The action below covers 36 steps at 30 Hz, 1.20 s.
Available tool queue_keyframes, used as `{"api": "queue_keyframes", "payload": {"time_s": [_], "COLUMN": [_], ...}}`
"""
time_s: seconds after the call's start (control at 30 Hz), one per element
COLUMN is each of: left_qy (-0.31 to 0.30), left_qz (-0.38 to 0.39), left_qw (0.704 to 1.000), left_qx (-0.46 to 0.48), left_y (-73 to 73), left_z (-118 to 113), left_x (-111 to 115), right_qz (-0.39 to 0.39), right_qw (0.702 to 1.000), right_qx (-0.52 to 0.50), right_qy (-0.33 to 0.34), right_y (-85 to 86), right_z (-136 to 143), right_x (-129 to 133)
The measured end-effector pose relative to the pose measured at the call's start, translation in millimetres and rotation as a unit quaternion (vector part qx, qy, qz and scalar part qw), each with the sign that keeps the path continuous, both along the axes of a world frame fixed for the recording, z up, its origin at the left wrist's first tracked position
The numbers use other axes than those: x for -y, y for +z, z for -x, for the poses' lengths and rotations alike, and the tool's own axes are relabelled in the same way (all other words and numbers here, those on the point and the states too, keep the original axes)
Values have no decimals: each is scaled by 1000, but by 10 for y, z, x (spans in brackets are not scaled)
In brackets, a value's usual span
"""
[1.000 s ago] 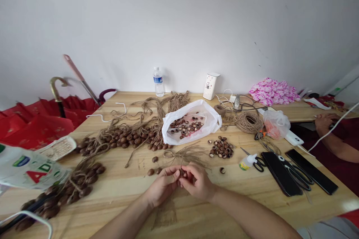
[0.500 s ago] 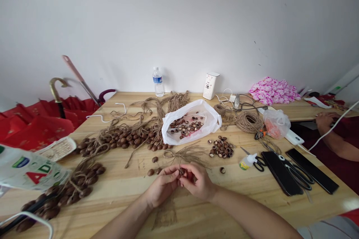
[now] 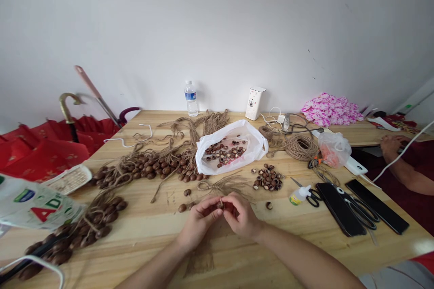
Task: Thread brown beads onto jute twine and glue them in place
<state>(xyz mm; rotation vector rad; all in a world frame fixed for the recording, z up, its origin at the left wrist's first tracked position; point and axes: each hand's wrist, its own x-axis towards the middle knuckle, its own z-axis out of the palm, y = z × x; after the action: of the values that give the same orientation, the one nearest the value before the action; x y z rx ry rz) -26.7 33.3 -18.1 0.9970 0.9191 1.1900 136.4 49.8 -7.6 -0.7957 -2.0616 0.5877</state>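
My left hand (image 3: 200, 221) and my right hand (image 3: 240, 216) meet over the front middle of the table, fingertips pinched around one small brown nut shell (image 3: 220, 205). A twine bundle with a knotted loop (image 3: 217, 185) lies just beyond my fingers. Left of it are a few loose brown shells (image 3: 186, 193). Behind stands an open white plastic bag (image 3: 233, 169) with shell pieces inside. To its right lies a pile of half shells (image 3: 267, 178), with a single one (image 3: 269, 206) nearer me. Strung brown nuts on twine (image 3: 149, 167) spread to the left.
Scissors (image 3: 313, 198), a glue bottle (image 3: 299, 196), and two black phones (image 3: 340, 210) lie right. A twine coil (image 3: 301, 147) and water bottle (image 3: 191, 99) are farther back. A large labelled package (image 3: 40, 203) is left. Another person's arm (image 3: 407, 162) rests at far right.
My fingers have shifted slightly around the small shell; my left hand's fingers now lie more over it, and my right hand has turned a little. Everything else is unchanged.
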Motion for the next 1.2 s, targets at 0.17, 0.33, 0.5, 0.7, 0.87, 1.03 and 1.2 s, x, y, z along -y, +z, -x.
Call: {"api": "queue_keyframes", "payload": {"time_s": [0.17,0.33,0.5,0.7,0.87,1.03,1.2], "left_qy": [23,43,32,24,24,22,26], "left_qz": [-108,-161,-195,-176,-149,-142,-127], "left_qw": [988,974,964,970,977,976,981], "left_qx": [-110,-152,-178,-168,-152,-164,-145], "left_y": [-8,-38,-6,58,89,77,81], "left_z": [40,42,50,54,49,52,44], "left_x": [-10,-18,-13,-2,0,1,-9], "right_qz": [18,49,59,66,69,76,79], "right_qw": [1000,999,998,998,997,997,997], "right_qx": [-3,3,0,-2,-2,1,5], "right_qy": [7,14,17,23,20,18,11], "right_y": [27,2,-12,2,0,5,8], "right_z": [7,7,8,11,15,17,15], "right_x": [13,20,22,28,28,28,27]}}
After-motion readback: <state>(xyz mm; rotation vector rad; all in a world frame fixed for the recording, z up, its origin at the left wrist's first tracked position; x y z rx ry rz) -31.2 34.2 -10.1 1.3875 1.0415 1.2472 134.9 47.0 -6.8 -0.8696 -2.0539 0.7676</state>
